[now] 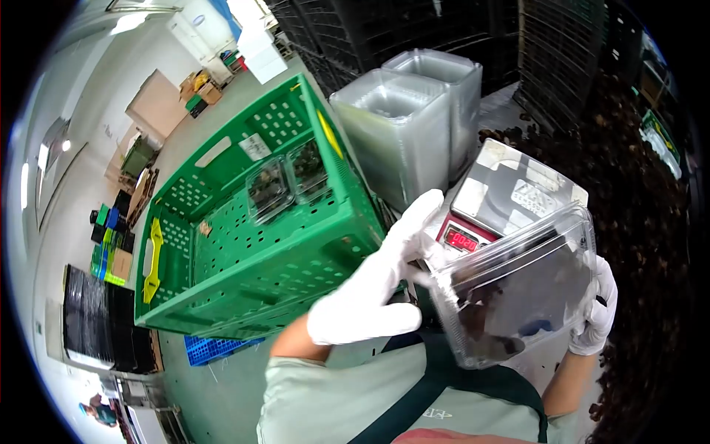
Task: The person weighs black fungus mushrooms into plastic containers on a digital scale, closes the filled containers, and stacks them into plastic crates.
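Observation:
A clear plastic container (518, 296) is tilted in front of my chest, and it looks to be without contents. My right hand (595, 314), in a white glove, grips its right side. My left hand (377, 281), also gloved in white, is at its left edge with thumb and fingers apart; whether it touches the container is hard to tell. Just beyond the container lies a scale (510, 189) with a red lit display. To the left, a green crate (274, 277) holds two clear boxes (270, 189) with dark pieces inside.
Tall stacks of clear containers (414, 133) stand between crate and scale. Dark loose pieces (643, 244) cover the surface at right. Black crates (444, 29) rise behind. A blue pallet (214, 349) lies under the green crate. Far at lower left is another person (101, 411).

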Demonstrator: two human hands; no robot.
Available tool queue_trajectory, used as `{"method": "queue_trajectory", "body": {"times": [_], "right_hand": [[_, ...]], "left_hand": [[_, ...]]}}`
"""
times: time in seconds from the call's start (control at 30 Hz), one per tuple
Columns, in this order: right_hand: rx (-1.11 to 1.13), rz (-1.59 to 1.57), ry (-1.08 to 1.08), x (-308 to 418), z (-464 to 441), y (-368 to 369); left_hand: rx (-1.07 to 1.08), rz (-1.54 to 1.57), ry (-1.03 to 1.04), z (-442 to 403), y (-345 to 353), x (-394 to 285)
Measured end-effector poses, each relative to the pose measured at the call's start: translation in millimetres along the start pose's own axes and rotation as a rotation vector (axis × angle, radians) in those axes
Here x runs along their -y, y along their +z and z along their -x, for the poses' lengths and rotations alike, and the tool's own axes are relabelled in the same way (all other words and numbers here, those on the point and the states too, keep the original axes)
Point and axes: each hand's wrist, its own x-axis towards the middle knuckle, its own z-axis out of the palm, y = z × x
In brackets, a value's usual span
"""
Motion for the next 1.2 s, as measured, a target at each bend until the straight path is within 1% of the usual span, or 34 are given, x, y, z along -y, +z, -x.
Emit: {"method": "queue_trajectory", "body": {"times": [0.07,0.1,0.13,0.2,0.23,0.27,0.33,0.4,0.47,0.5,0.53,0.6,0.67,0.7,0.73,0.77,0.83,0.87,0.9,0.93,1.0,1.03,1.07,1.1,1.13,1.17,1.2], "right_hand": [[0.137,0.028,-0.009,8.1,-6.1,17.0],[0.176,0.086,0.040,20.4,-8.5,32.6],[0.185,0.083,0.036,19.1,-12.0,47.9],[0.314,0.129,-0.141,15.3,-20.5,76.4],[0.415,0.181,-0.119,21.6,-27.5,88.4],[0.512,0.232,-0.096,30.4,-32.9,100.7],[0.554,0.142,-0.126,42.4,-34.1,140.1],[0.567,0.138,-0.126,38.5,-37.7,148.3],[0.560,0.136,-0.108,29.7,-48.5,133.1],[0.492,0.191,-0.105,26.3,-48.5,123.9],[0.360,0.253,-0.058,25.4,-45.1,118.4],[0.196,0.285,0.001,15.3,-48.5,97.1],[0.082,0.309,0.044,11.0,-49.2,73.9],[0.007,0.305,0.055,7.8,-47.3,61.9],[0.032,0.272,0.021,2.1,-48.0,41.9],[-0.019,0.264,0.016,-1.3,-45.4,27.0],[-0.095,0.282,0.010,-5.6,-36.6,0.3],[-0.062,0.292,-0.049,-14.7,-32.5,-25.1],[-0.133,0.312,-0.033,-18.7,-24.3,-41.4],[-0.206,0.332,-0.014,-22.8,-14.7,-56.8],[-0.296,0.299,-0.007,-38.6,3.6,-87.3],[-0.345,0.295,0.043,-43.7,14.1,-95.5],[-0.405,0.293,0.088,-45.3,24.3,-102.0],[-0.462,0.280,0.099,-46.7,33.2,-99.6],[-0.486,0.279,0.124,-48.8,40.9,-104.8],[-0.473,0.279,0.087,-52.5,47.5,-107.1],[-0.461,0.317,0.087,-47.5,52.8,-99.3]], "left_hand": [[0.020,-0.113,-0.214,11.2,-3.4,-48.1],[-0.042,-0.269,-0.190,17.2,-3.5,-57.1],[-0.038,-0.417,-0.170,23.0,-6.8,-65.4],[-0.008,-0.171,-0.208,31.9,-10.5,-76.5],[-0.027,-0.157,-0.272,34.7,-10.5,-86.6],[-0.159,-0.013,-0.203,36.0,-4.2,-90.9],[-0.348,-0.194,-0.029,46.8,-26.1,-108.1],[-0.482,-0.298,0.073,56.6,-62.5,-137.1],[-0.751,-0.501,-0.009,75.2,-114.1,-167.2],[-0.810,-0.536,0.009,85.7,-138.2,-177.2],[-0.867,-0.570,0.024,97.8,-164.6,-184.7],[-0.944,-0.557,-0.086,133.1,-245.0,-193.8],[-0.956,-0.495,-0.308,168.1,-322.7,-193.3],[-0.997,-0.408,-0.405,177.5,-339.0,-187.4],[-0.795,-0.240,-0.445,192.8,-366.5,-176.2],[-0.792,-0.238,-0.449,196.1,-378.0,-160.8],[-0.632,-0.480,-0.959,196.3,-394.1,-135.7],[-0.534,-0.599,-1.212,196.5,-395.2,-128.7],[-0.630,-0.478,-1.275,172.2,-360.0,-124.0],[-0.612,-0.603,-1.355,156.0,-349.2,-122.1],[-0.623,-0.847,-1.186,114.4,-315.4,-142.9],[-0.634,-1.043,-0.951,98.6,-313.7,-141.2],[-0.559,-1.110,-0.600,94.2,-350.7,-134.9],[-0.460,-1.245,-0.384,53.5,-343.2,-140.2],[-0.486,-1.224,-0.243,12.3,-330.2,-144.2],[-0.474,-1.232,-0.063,-29.6,-304.1,-142.4],[-0.446,-1.171,0.002,-70.3,-254.2,-137.2]]}}
